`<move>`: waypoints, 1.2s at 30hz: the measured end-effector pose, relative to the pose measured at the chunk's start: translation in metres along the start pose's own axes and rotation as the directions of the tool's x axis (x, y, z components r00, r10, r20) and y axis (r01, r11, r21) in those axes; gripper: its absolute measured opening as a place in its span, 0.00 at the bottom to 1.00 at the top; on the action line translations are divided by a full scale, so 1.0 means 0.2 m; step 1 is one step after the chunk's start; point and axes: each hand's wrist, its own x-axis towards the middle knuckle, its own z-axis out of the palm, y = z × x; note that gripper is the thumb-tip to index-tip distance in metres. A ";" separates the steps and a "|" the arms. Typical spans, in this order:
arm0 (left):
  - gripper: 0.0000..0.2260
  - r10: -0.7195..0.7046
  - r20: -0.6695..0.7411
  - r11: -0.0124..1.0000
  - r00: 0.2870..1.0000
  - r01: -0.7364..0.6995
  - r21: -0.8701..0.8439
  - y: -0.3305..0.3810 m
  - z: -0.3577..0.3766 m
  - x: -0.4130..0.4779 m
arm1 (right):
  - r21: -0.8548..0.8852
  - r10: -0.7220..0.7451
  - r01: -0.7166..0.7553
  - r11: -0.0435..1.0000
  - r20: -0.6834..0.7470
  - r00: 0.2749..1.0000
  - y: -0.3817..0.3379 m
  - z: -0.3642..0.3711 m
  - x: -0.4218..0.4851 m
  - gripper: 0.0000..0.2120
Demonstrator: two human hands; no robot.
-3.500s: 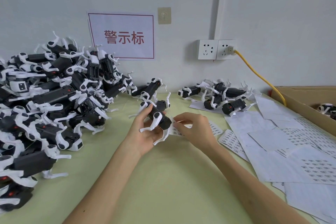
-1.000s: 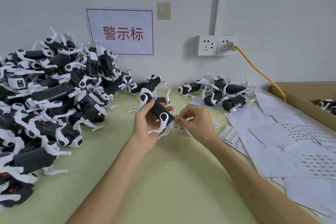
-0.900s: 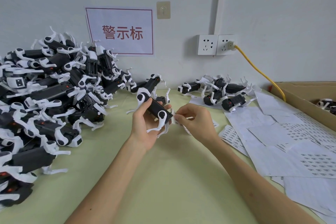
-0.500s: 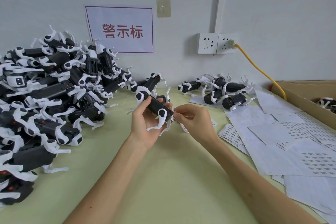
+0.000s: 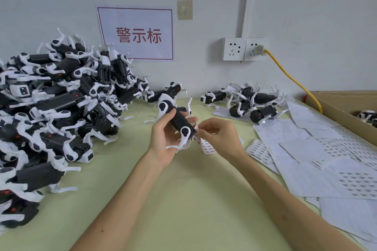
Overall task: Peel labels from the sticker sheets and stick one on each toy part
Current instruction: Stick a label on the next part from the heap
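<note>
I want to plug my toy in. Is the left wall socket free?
Free. The left socket shows bare holes; the yellow cable plugs into the right socket only.

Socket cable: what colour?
The cable is yellow; it shows best in the head view.

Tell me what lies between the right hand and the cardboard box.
Head view: overlapping white sticker sheets cover the table from the right hand to the cardboard box; a few toy parts lie at their far edge.
</note>
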 end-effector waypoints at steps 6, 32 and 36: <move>0.16 -0.022 0.036 0.986 0.999 0.016 0.166 0.03 0.00 -0.02 | -0.006 0.001 -0.001 1.000 -0.015 1.000 0.00 -0.01 0.00 0.06; 0.14 0.117 -0.076 0.928 0.990 -0.081 0.364 0.01 0.05 -0.04 | 0.069 0.121 -0.127 0.990 0.081 0.989 0.04 0.00 0.03 0.04; 0.10 0.105 -0.098 0.931 0.990 -0.063 0.361 0.02 0.05 -0.04 | 0.009 0.087 -0.089 0.996 0.144 0.986 0.05 0.00 0.03 0.03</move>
